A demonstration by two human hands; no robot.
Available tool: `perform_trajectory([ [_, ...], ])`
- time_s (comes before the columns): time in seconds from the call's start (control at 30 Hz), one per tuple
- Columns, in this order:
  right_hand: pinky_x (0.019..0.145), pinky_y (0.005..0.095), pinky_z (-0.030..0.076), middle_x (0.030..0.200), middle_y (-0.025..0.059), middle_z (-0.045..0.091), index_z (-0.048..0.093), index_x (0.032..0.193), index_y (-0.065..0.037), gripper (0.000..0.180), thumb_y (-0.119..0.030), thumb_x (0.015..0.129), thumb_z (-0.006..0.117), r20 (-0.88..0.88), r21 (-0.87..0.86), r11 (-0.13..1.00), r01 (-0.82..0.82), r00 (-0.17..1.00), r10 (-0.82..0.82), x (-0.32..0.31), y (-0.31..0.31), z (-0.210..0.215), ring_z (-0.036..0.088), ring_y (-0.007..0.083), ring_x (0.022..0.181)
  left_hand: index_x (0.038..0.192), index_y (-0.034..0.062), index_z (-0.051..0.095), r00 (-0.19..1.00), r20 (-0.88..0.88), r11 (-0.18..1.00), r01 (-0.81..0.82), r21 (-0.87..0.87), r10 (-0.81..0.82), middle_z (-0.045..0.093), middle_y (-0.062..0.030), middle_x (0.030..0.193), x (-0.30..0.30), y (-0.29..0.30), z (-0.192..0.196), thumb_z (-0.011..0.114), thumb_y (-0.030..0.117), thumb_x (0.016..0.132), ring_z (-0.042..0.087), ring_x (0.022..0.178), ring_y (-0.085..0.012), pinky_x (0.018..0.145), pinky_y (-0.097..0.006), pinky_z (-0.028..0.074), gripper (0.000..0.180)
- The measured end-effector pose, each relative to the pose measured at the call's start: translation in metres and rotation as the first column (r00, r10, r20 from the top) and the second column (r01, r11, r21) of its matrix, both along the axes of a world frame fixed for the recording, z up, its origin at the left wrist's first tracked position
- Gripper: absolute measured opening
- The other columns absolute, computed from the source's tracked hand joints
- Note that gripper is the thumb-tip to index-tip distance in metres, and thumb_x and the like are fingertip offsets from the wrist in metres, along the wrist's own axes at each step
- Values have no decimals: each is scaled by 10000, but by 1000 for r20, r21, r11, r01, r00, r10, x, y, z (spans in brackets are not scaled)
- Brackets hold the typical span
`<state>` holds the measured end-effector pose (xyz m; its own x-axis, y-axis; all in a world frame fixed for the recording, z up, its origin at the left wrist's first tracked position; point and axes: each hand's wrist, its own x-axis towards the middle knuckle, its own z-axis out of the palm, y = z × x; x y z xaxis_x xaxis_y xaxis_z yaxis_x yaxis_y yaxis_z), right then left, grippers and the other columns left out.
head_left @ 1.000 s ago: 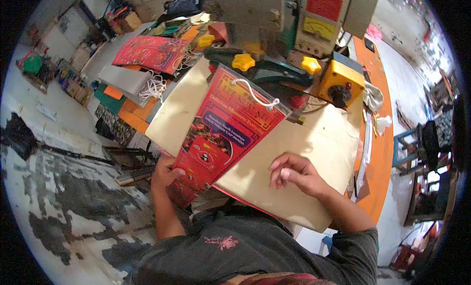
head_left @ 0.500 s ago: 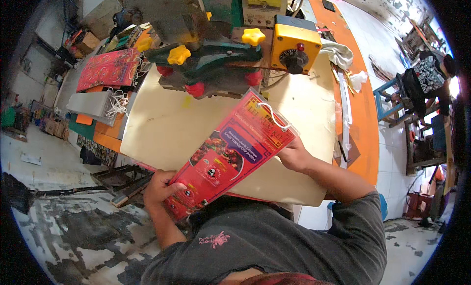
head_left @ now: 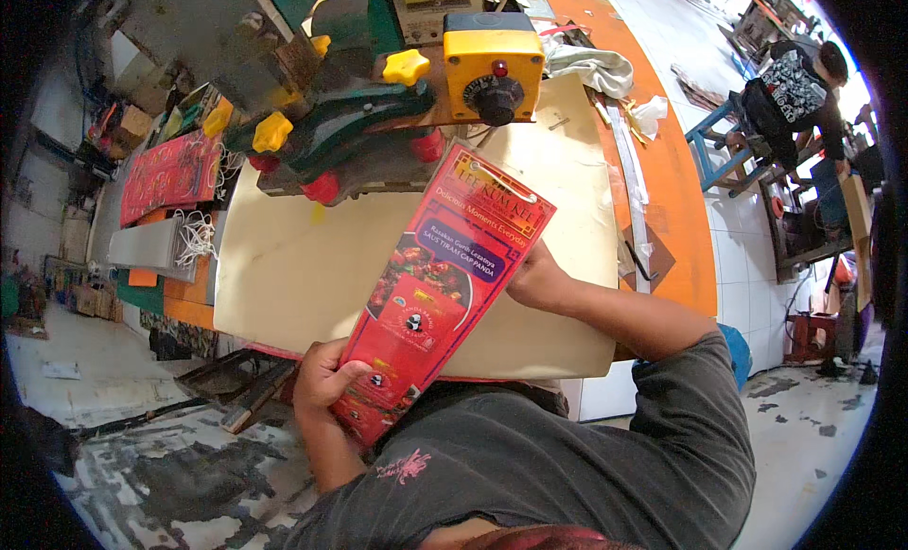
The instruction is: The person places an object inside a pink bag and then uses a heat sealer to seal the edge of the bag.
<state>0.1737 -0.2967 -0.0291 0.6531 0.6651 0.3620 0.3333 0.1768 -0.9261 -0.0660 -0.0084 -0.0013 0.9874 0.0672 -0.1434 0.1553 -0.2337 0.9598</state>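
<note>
A long red printed card sleeve (head_left: 440, 285), flat and tapering, lies slanted from 7 o'clock up to 1 o'clock across the middle of the view, held above a pale cream board (head_left: 293, 266). The left hand (head_left: 322, 375) is closed around its lower edge at 7 o'clock, thumb lying over the printed face. The right hand (head_left: 534, 278) grips the right edge near 3 o'clock of the sleeve, its fingers tucked behind the card and out of sight.

The cream board rests on an orange worktop (head_left: 676, 186). At 12 o'clock stands a green machine (head_left: 355, 115) with yellow and red knobs and a yellow control box (head_left: 492, 63) carrying a black dial. A crumpled cloth (head_left: 591, 68) lies at 1 o'clock. At 10 o'clock a stack of more red sleeves (head_left: 170, 172) sits beside loops of white cord (head_left: 194, 238). The floor (head_left: 161, 455) at 8 o'clock is worn and patchy; at 2 o'clock another person (head_left: 799, 82) sits on a blue stool (head_left: 714, 148), well apart.

Compared with half a second ago, the sleeve stands steeper and nearer the machine, its top edge now just below the control box, and the right hand has slid lower along its edge.
</note>
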Motion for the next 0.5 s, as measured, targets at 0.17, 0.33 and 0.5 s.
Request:
perform_trajectory([
  [0.17, 1205, 460, 459, 1509, 168, 627, 627, 1493, -44, 598, -183, 958, 857, 226, -88, 996, -32, 973, 52, 2, 2, 1, 573, 316, 1437, 1150, -48, 762, 999, -19, 999, 34, -17, -35, 786, -43, 972, 9, -4, 4, 774, 327, 1025, 678, 923, -93, 847, -310, 553, 396],
  [0.33, 1178, 478, 480, 1471, 176, 645, 659, 1451, -51, 538, -188, 965, 844, 320, -90, 994, -67, 943, 93, 3, 2, -2, 611, 339, 1375, 1147, -56, 759, 999, 1, 998, 37, -60, -37, 775, -30, 971, 10, -8, 2, 780, 289, 1027, 667, 914, -89, 838, -307, 550, 366],
  [0.5, 1200, 497, 454, 1491, 183, 634, 667, 1433, -49, 477, -196, 996, 791, 214, -105, 992, -76, 972, 97, 1, 4, 9, 584, 357, 1403, 1167, -53, 746, 998, -55, 998, -47, -48, 44, 771, -50, 967, 21, -25, 10, 813, 241, 1002, 673, 910, -95, 848, -301, 550, 343],
])
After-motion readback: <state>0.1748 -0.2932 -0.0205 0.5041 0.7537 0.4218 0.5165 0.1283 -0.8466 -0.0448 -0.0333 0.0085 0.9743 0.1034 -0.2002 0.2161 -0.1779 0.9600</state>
